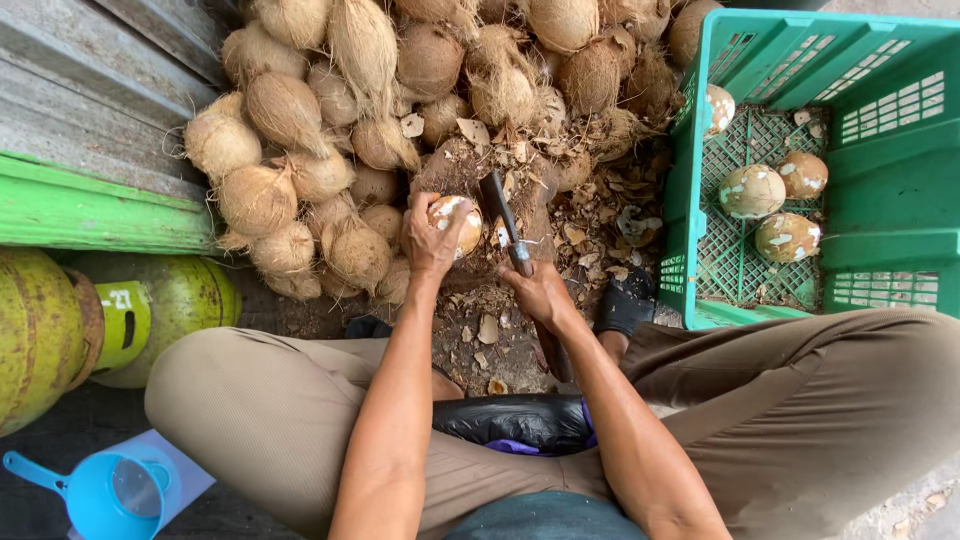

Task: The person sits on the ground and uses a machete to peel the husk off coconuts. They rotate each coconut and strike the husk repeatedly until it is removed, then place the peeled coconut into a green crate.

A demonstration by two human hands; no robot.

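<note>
Two hands at work: left hand [432,240] grips a half-peeled coconut [458,222] steady on the block [450,170]; right hand [538,292] closes around the knife [503,218], blade angled at the shell.

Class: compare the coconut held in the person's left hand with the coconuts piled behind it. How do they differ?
The held coconut shows pale, scraped patches; the piled coconuts are brown and fibrous all over. The held coconut is gripped by the left hand beside the knife; the piled coconuts lie untouched. Both are roundish.
</note>
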